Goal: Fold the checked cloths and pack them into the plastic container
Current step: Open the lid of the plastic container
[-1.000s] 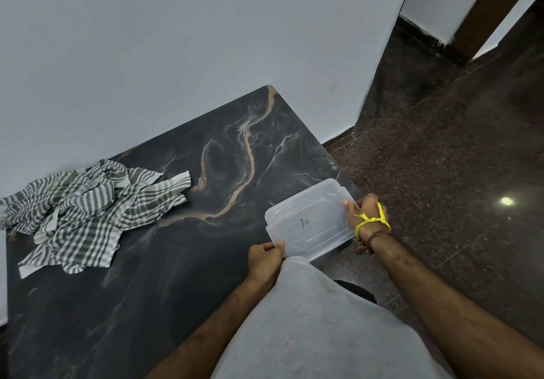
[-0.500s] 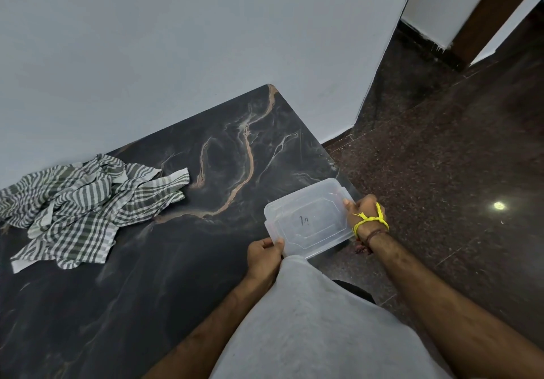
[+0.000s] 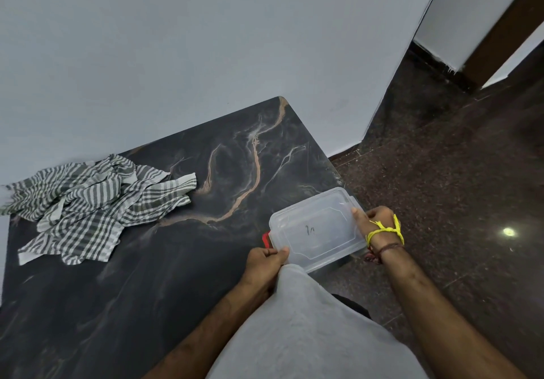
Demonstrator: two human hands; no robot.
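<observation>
A clear plastic container (image 3: 316,231) with its lid on lies at the table's near right corner, partly over the edge. My left hand (image 3: 265,263) grips its near left corner, where a red clip shows. My right hand (image 3: 375,224), with a yellow thread around the wrist, holds its right end. A crumpled heap of green-and-white checked cloths (image 3: 94,205) lies at the far left of the table, against the wall, well apart from both hands.
The table (image 3: 164,284) is dark marble with pale veins and stands against a white wall (image 3: 206,40). To its right is a dark speckled floor (image 3: 456,172). A brown door frame (image 3: 506,25) is at the top right.
Both hands have kept their hold on the container. A red clip now shows at its left corner by my left hand. The cloths have not moved.
</observation>
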